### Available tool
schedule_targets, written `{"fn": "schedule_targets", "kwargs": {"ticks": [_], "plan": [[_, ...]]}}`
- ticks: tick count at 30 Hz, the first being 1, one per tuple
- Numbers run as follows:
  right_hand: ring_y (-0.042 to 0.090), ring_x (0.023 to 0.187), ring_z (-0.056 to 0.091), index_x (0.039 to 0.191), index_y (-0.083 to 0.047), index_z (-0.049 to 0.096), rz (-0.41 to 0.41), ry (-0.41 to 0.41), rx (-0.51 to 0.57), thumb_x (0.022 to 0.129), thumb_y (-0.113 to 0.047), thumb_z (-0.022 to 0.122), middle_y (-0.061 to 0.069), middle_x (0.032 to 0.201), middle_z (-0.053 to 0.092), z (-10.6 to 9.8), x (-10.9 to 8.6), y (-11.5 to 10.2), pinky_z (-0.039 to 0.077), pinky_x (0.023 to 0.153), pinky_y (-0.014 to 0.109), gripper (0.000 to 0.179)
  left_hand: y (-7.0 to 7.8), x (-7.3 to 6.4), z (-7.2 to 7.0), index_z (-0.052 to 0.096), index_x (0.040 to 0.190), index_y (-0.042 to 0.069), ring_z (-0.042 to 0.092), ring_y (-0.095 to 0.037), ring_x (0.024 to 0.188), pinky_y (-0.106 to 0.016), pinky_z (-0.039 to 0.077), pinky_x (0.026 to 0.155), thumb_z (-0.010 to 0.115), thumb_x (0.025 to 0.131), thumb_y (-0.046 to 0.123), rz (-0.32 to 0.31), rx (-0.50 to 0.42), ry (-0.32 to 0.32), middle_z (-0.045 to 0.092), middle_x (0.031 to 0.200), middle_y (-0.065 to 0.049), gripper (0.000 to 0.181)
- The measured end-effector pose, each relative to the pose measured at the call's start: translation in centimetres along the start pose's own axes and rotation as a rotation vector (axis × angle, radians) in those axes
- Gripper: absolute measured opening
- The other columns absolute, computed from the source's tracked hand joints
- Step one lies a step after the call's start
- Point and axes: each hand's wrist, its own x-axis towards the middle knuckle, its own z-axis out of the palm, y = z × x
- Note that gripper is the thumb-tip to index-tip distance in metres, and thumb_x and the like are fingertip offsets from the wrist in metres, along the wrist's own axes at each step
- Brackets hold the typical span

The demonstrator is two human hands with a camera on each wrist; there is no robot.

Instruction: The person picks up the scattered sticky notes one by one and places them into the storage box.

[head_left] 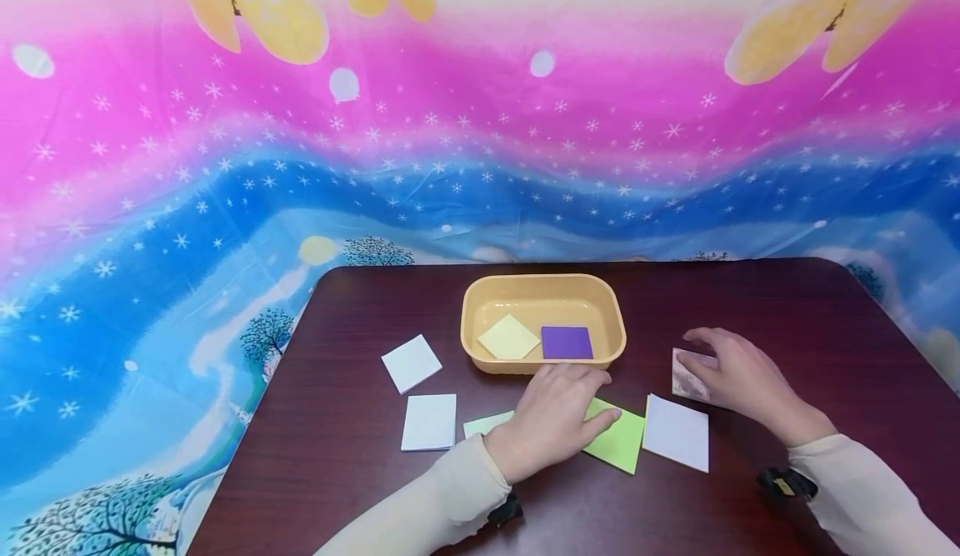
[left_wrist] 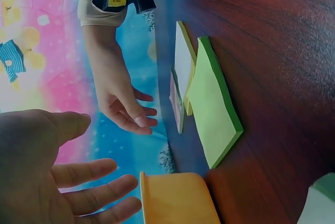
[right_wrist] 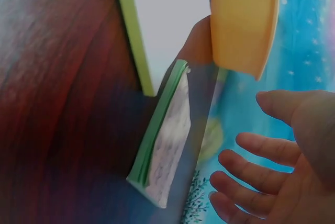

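My left hand (head_left: 551,418) hovers with relaxed fingers and thumb apart, just in front of a yellow plastic bin (head_left: 543,367). Below it lie a lime-green sticky-note pad (head_left: 618,439) and a pale pad (head_left: 483,424), both partly hidden by the hand. Over at the right, my right hand (head_left: 738,377) is held above a pad with a mottled pinkish top (head_left: 686,379) and green edges (right_wrist: 157,130); its fingers are loosely bent and grip nothing. Between the hands rests a white-topped pad (head_left: 677,433). Inside the bin are a light-yellow pad (head_left: 509,338) and a purple pad (head_left: 567,343).
Two more white pads, one farther back (head_left: 412,364) and one nearer (head_left: 429,423), lie left of the bin. Everything stands on a dark reddish-brown table (head_left: 322,456). Behind its far edge hangs a colourful printed cloth (head_left: 450,139).
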Motion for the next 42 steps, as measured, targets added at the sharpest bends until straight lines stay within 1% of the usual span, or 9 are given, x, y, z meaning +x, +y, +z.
{"fn": "schedule_targets", "kwargs": {"ticks": [5, 8, 13, 16, 22, 26, 30, 36, 42], "plan": [[0.044, 0.101, 0.066, 0.124, 0.004, 0.064, -0.01, 0.008, -0.005, 0.094, -0.027, 0.07, 0.031, 0.118, 0.067, 0.2, -0.1, 0.7, 0.053, 0.08, 0.061, 0.044, 0.3, 0.0, 0.1, 0.067, 0.125, 0.021, 0.065, -0.011, 0.117, -0.029, 0.049, 0.096, 0.062, 0.097, 0.049, -0.004, -0.007, -0.029, 0.072, 0.121, 0.008, 0.04], [0.045, 0.102, 0.066, 0.124, 0.005, 0.064, -0.01, 0.0, -0.006, 0.093, -0.027, 0.07, 0.032, 0.118, 0.066, 0.3, -0.1, 1.1, 0.053, 0.081, 0.061, 0.045, 0.4, 0.0, 0.2, 0.067, 0.126, 0.021, 0.066, -0.011, 0.114, -0.028, 0.048, 0.092, 0.061, 0.097, 0.05, -0.005, -0.002, -0.043, 0.072, 0.121, 0.008, 0.041], [0.046, 0.103, 0.065, 0.124, 0.007, 0.063, -0.014, -0.014, -0.017, 0.091, -0.027, 0.071, 0.033, 0.119, 0.066, 0.6, 0.0, 1.8, 0.053, 0.082, 0.061, 0.048, 0.4, 0.1, 0.5, 0.067, 0.125, 0.022, 0.066, -0.01, 0.107, -0.026, 0.047, 0.086, 0.062, 0.097, 0.051, 0.009, 0.014, -0.031, 0.073, 0.117, 0.009, 0.041], [0.046, 0.102, 0.065, 0.124, 0.007, 0.063, -0.012, -0.019, -0.015, 0.091, -0.028, 0.071, 0.033, 0.118, 0.066, 0.7, 0.0, 2.1, 0.053, 0.081, 0.061, 0.049, 0.5, 0.3, 0.8, 0.067, 0.125, 0.022, 0.066, -0.009, 0.104, -0.025, 0.047, 0.085, 0.061, 0.097, 0.051, 0.014, 0.021, -0.029, 0.073, 0.115, 0.009, 0.041], [0.044, 0.102, 0.065, 0.126, 0.006, 0.062, 0.009, -0.044, -0.01, 0.091, -0.029, 0.072, 0.033, 0.119, 0.065, 0.9, 0.0, 2.5, 0.053, 0.08, 0.061, 0.051, 0.6, 0.5, 1.0, 0.067, 0.125, 0.022, 0.066, -0.009, 0.104, -0.024, 0.047, 0.084, 0.061, 0.097, 0.051, 0.01, 0.017, -0.05, 0.072, 0.116, 0.009, 0.04], [0.046, 0.105, 0.063, 0.128, 0.007, 0.061, 0.024, -0.058, -0.015, 0.092, -0.03, 0.072, 0.034, 0.121, 0.064, 0.9, -0.1, 2.8, 0.053, 0.081, 0.062, 0.052, 0.7, 0.7, 1.1, 0.067, 0.125, 0.022, 0.066, -0.009, 0.104, -0.024, 0.047, 0.085, 0.061, 0.097, 0.051, 0.015, 0.016, -0.051, 0.072, 0.116, 0.009, 0.041], [0.05, 0.109, 0.06, 0.129, 0.009, 0.06, 0.034, -0.074, -0.02, 0.091, -0.032, 0.072, 0.036, 0.124, 0.061, 0.8, 0.0, 3.1, 0.051, 0.082, 0.064, 0.056, 0.9, 0.9, 1.1, 0.068, 0.125, 0.023, 0.066, -0.009, 0.102, -0.023, 0.046, 0.082, 0.061, 0.097, 0.052, 0.021, 0.009, -0.059, 0.072, 0.115, 0.009, 0.041], [0.051, 0.11, 0.06, 0.129, 0.011, 0.059, 0.029, -0.097, -0.025, 0.09, -0.034, 0.073, 0.037, 0.124, 0.061, 1.0, -0.2, 3.4, 0.051, 0.082, 0.064, 0.061, 1.0, 1.0, 1.3, 0.068, 0.124, 0.024, 0.065, -0.008, 0.099, -0.021, 0.045, 0.078, 0.061, 0.097, 0.053, 0.017, 0.012, -0.072, 0.073, 0.114, 0.01, 0.041], [0.05, 0.11, 0.058, 0.131, 0.011, 0.057, 0.006, -0.129, -0.072, 0.087, -0.035, 0.076, 0.037, 0.127, 0.057, 1.2, -0.5, 3.6, 0.051, 0.084, 0.063, 0.067, 1.1, 1.1, 1.5, 0.068, 0.125, 0.024, 0.065, -0.008, 0.099, -0.021, 0.045, 0.078, 0.061, 0.097, 0.053, 0.012, 0.002, -0.09, 0.073, 0.113, 0.01, 0.041]]}}
